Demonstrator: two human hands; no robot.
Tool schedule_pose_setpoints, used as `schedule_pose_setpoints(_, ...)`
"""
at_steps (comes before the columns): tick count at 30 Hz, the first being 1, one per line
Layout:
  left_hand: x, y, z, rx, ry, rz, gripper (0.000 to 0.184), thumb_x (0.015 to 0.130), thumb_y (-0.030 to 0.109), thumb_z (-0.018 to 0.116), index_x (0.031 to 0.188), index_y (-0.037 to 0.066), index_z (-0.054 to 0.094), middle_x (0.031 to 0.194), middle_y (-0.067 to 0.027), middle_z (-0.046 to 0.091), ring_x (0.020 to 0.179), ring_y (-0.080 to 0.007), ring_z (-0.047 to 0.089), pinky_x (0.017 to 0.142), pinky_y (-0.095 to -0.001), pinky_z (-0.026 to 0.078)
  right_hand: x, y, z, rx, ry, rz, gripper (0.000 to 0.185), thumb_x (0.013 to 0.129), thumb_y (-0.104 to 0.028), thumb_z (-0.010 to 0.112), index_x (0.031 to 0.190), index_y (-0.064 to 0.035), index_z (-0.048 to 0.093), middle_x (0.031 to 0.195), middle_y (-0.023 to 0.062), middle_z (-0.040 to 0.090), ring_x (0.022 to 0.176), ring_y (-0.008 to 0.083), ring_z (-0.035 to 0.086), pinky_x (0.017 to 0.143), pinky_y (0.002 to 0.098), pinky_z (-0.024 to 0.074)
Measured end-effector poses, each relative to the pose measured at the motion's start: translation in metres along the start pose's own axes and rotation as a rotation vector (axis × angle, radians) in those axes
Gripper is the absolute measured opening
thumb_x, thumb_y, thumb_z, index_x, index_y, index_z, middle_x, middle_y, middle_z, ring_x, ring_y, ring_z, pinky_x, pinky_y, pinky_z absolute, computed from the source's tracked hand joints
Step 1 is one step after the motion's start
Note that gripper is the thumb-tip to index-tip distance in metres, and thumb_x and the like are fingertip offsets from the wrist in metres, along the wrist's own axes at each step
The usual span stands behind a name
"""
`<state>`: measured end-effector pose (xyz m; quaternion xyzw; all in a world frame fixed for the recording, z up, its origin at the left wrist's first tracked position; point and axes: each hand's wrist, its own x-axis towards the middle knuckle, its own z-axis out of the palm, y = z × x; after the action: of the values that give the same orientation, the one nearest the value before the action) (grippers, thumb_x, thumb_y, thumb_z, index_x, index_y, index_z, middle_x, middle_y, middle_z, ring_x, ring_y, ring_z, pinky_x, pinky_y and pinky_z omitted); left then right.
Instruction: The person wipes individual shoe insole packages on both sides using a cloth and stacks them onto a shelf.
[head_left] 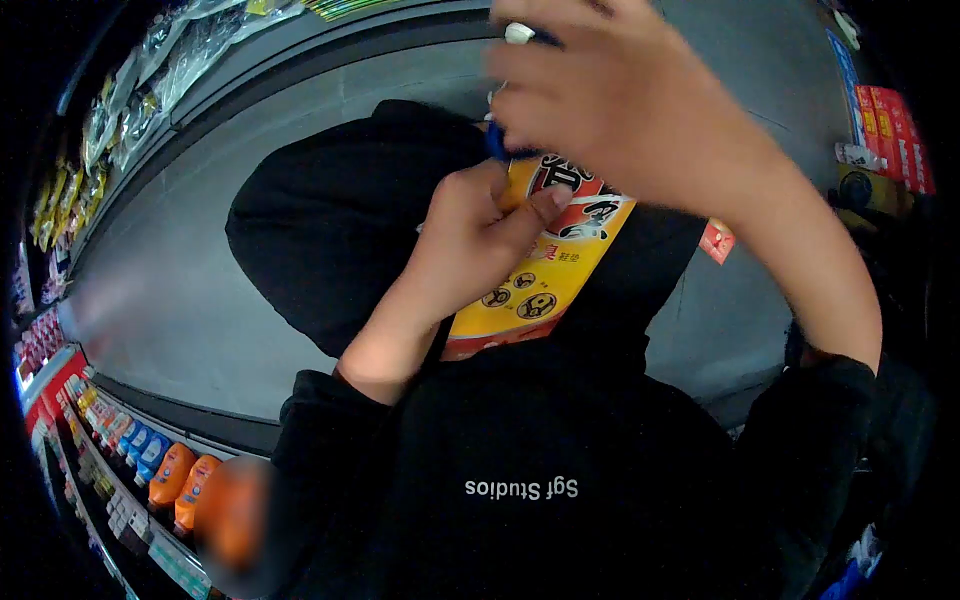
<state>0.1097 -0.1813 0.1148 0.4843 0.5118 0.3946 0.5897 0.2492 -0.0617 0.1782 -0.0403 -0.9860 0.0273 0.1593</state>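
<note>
A yellow insole packet [545, 265] with black, red and white print lies over my lap, against my dark clothing. My left hand [475, 235] grips its left side, with the thumb pressed on the printed front. My right hand [590, 95] is raised just beyond the packet's top end, its fingers curled and slightly blurred. Between those fingers show bits of a blue and white object [496, 141], mostly hidden, so its kind is unclear. The blue part is at or very near the packet's upper edge; whether they touch I cannot tell.
Shelves with orange bottles [172, 475] and blue ones stand at the lower left. Clear-wrapped goods [150, 80] hang at the upper left. Red boxes [895, 140] are at the far right, and a small red card [717, 242] shows beside my right forearm. Grey floor [330, 190] surrounds me.
</note>
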Motion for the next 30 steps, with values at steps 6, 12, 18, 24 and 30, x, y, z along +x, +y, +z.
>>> schedule_pose_setpoints(6, 0.001, -0.002, 0.001, -0.071, -0.002, -0.082, 0.024, 0.087, 0.019, 0.063, 0.086, -0.005, 0.057, 0.074, -0.0109, 0.067, 0.063, -0.0088, 0.063, 0.052, -0.0216, 0.047, 0.003, 0.011, -0.023, -0.234, -0.080, 0.083, 0.011, 0.074, -0.018, 0.060, 0.078, -0.0086, 0.063, 0.088, 0.0033, 0.056, 0.098, 0.0221, 0.049, 0.079, 0.0344, 0.0366)
schedule_pose_setpoints(12, -0.003, -0.002, 0.000, -0.127, -0.013, -0.147, 0.025, 0.086, 0.019, 0.063, 0.089, -0.005, 0.058, 0.079, -0.0109, 0.068, 0.065, -0.0094, 0.064, 0.056, -0.0215, 0.049, -0.008, 0.058, -0.036, -0.499, -0.009, 0.158, 0.017, 0.087, -0.022, 0.056, 0.091, -0.0057, 0.061, 0.086, 0.0060, 0.057, 0.090, 0.0210, 0.053, 0.078, 0.0338, 0.0398)
schedule_pose_setpoints(18, -0.004, -0.008, -0.005, -0.144, -0.010, -0.123, 0.025, 0.087, 0.018, 0.063, 0.092, -0.006, 0.058, 0.081, -0.0116, 0.068, 0.067, -0.0101, 0.064, 0.058, -0.0217, 0.050, -0.014, 0.039, -0.054, 0.224, 0.263, 0.728, 0.026, 0.092, -0.023, 0.051, 0.100, 0.0002, 0.059, 0.089, 0.0097, 0.059, 0.080, 0.0191, 0.057, 0.068, 0.0326, 0.0465)
schedule_pose_setpoints(24, -0.002, -0.008, -0.002, -0.161, -0.046, -0.130, 0.025, 0.087, 0.018, 0.063, 0.093, -0.005, 0.058, 0.080, -0.0096, 0.068, 0.068, -0.0086, 0.063, 0.059, -0.0217, 0.050, -0.023, 0.024, -0.002, 0.560, 0.066, 0.499, 0.017, 0.085, -0.022, 0.060, 0.090, -0.0052, 0.060, 0.091, 0.0042, 0.059, 0.088, 0.0153, 0.058, 0.071, 0.0262, 0.0463)
schedule_pose_setpoints(30, -0.005, -0.007, -0.004, -0.115, -0.071, -0.084, 0.026, 0.087, 0.020, 0.063, 0.093, -0.005, 0.058, 0.081, -0.0096, 0.068, 0.069, -0.0089, 0.063, 0.059, -0.0216, 0.049, -0.021, 0.021, 0.010, 0.805, 0.021, 0.611, 0.025, 0.093, -0.026, 0.051, 0.091, -0.0022, 0.058, 0.071, 0.0037, 0.055, 0.064, 0.0076, 0.053, 0.055, 0.0217, 0.0428)
